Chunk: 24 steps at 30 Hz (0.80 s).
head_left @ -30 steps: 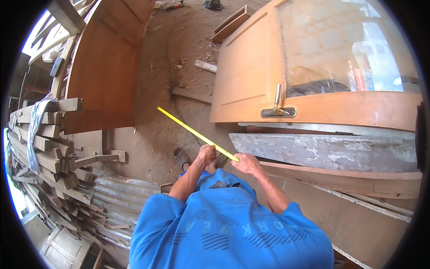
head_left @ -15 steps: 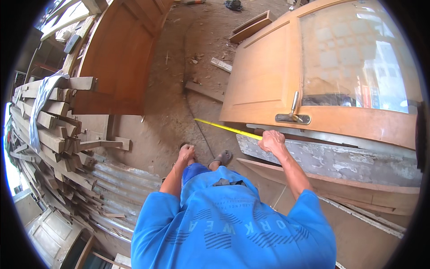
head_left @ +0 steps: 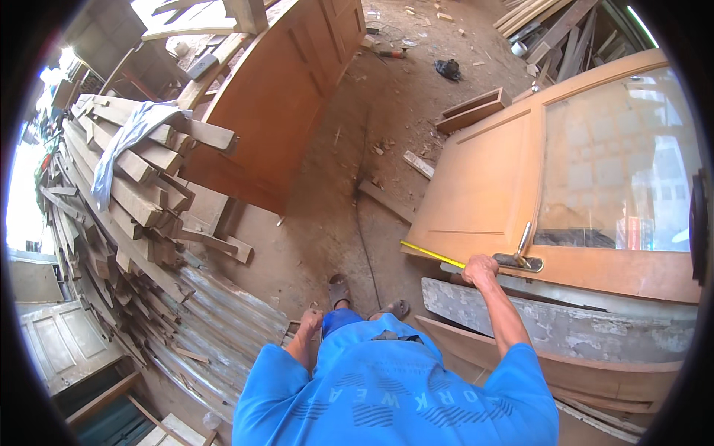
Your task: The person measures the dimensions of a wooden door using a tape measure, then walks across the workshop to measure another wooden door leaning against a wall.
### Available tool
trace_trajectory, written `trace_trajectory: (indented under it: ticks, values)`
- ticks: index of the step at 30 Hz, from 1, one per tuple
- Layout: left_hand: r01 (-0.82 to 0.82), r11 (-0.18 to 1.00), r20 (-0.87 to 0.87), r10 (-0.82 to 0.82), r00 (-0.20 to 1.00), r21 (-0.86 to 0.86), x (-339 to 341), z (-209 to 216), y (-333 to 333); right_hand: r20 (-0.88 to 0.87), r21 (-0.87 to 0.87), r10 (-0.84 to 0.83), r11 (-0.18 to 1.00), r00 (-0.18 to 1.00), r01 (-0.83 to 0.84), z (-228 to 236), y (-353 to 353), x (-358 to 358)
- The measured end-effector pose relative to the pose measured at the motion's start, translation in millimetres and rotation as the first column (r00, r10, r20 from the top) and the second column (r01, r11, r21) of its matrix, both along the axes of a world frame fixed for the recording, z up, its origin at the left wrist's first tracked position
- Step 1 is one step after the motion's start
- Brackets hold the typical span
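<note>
My right hand is closed around a tape measure, whose case my fingers hide. The tape's yellow blade runs left from the fist along the near edge of a light wooden door, and its free end lies by the door's near left corner. The door carries a large glass pane and a metal lever handle on an oval plate, just right of my right hand. Beside the blue shorts, my left hand hangs low with curled fingers; what it holds, if anything, is hidden.
A reddish-brown door stands at the left, next to a stack of timber with a pale cloth over it. Below that lie corrugated sheets. A grey weathered board lies near the light door. A dark cable crosses the floor.
My right hand has brought the tape against the door's near edge, close to the handle; before, the blade stuck out past the corner over the floor. The view has shifted, and both sandals now show.
</note>
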<state>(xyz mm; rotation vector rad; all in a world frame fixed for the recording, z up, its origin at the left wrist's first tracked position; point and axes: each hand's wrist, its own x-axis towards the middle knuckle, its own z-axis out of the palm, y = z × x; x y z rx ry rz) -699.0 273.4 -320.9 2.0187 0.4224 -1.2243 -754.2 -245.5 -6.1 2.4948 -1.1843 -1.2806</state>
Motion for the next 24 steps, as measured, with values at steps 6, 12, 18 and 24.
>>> trace_trajectory:
  ticks: [6,12,18,24]
  values:
    - [0.118,0.978,0.069,-0.108,0.992,-0.171,16,15,-39,-0.038,-0.035,-0.027,0.999,0.999,0.026,10,2,6]
    - [-0.035,0.954,-0.033,0.027,0.999,-0.297,24,7,-53,-0.046,-0.047,-0.001,0.999,0.999,-0.002,28,6,3]
    - [-0.047,0.957,-0.086,0.023,0.996,-0.285,27,-7,-12,0.024,-0.031,-0.002,1.0,1.0,0.003,27,-4,-6]
    - [-0.08,0.984,-0.035,0.075,0.997,-0.157,25,-1,14,0.014,-0.07,-0.116,0.991,0.993,0.117,40,-2,-8]
